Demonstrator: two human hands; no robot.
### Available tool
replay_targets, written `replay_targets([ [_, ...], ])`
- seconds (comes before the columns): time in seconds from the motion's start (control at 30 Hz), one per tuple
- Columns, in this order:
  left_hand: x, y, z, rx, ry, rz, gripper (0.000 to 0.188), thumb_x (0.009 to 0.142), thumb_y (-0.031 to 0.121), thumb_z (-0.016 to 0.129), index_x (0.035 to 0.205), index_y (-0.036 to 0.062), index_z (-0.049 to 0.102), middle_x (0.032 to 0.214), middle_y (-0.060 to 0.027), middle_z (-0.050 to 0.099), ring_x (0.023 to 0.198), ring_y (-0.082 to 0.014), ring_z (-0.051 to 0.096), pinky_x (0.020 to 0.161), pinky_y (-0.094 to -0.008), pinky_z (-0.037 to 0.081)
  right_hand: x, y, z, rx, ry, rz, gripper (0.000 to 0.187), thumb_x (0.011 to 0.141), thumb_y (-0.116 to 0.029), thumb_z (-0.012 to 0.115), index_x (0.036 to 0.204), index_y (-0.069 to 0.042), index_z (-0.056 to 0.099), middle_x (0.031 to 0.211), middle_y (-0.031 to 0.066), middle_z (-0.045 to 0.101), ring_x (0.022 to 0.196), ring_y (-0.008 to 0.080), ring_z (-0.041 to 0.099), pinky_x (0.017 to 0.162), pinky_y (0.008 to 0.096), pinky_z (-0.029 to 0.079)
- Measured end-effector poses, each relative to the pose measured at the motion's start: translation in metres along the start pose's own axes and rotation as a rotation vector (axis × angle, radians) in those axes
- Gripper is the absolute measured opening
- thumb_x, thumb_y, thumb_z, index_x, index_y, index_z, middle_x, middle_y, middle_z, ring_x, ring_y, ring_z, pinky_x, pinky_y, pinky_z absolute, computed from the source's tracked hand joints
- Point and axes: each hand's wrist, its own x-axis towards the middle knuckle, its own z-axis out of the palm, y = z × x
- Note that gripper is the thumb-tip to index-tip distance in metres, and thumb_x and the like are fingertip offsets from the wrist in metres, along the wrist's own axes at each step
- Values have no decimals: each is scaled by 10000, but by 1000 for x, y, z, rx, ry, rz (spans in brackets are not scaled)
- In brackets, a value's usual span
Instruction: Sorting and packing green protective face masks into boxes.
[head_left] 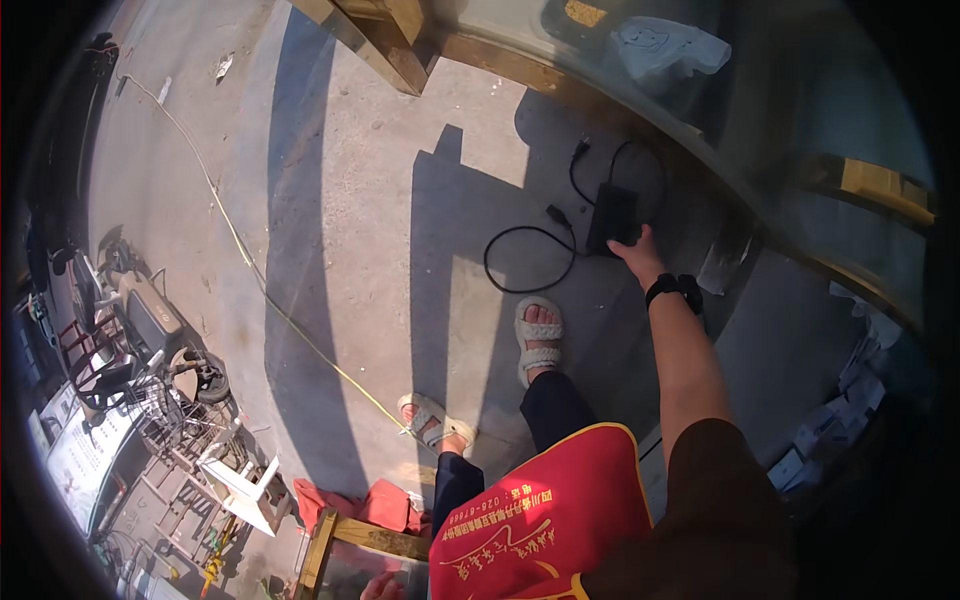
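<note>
A black charger box with cables lies near the floor, in the shade beside a wooden-framed table. My right hand reaches down to it, with thumb and fingers closed on its near end. A black cable loops to the left of the box, and a dark plug shows beside it. Another plug sits beyond the box's far end. Only part of my left hand appears at the bottom edge, by a wooden frame; its fingers are mostly cut off.
A table's wooden edge crosses the upper right, with a plastic bag on its top. A yellow cord runs across the concrete. Left stand a scooter and a white stool. Red cloth lies near a wooden frame.
</note>
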Motion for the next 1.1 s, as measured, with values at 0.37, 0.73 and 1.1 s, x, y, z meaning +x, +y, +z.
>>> replay_targets([
  [0.37, -6, -4, -32, 576, 7, 248, 327, 851, 278, 652, 1132, 121, 594, 1125, -135, 593, 1043, -321, 574, 823, -453, 520, 97, 2, 98, -19, 237, -99, 1194, 594, -189, 864, 1482, 40, 99, 1475, 244, 300, 1374, 352, 321, 1105, 382, 333],
  [0.73, -52, 137, -23, -100, -155, 146, 399, 880, 327, 659, 1218, 142, 556, 1242, -132, 559, 1117, -295, 547, 869, -449, 512, -189, -40, -35, 890, -426, -53, 1090, 597, -85, 798, 1493, -87, 178, 1309, 117, 484, 1201, 257, 491, 1003, 366, 417],
  [1.1, -115, 298, 58, 344, -105, 642, 323, 952, 255, 595, 1171, 18, 570, 886, -73, 652, 755, -154, 643, 698, -284, 502, -504, -55, -256, 1400, -304, -156, 917, 610, -185, 700, 1438, -59, 326, 1200, 104, 540, 1103, 231, 566, 971, 369, 467],
])
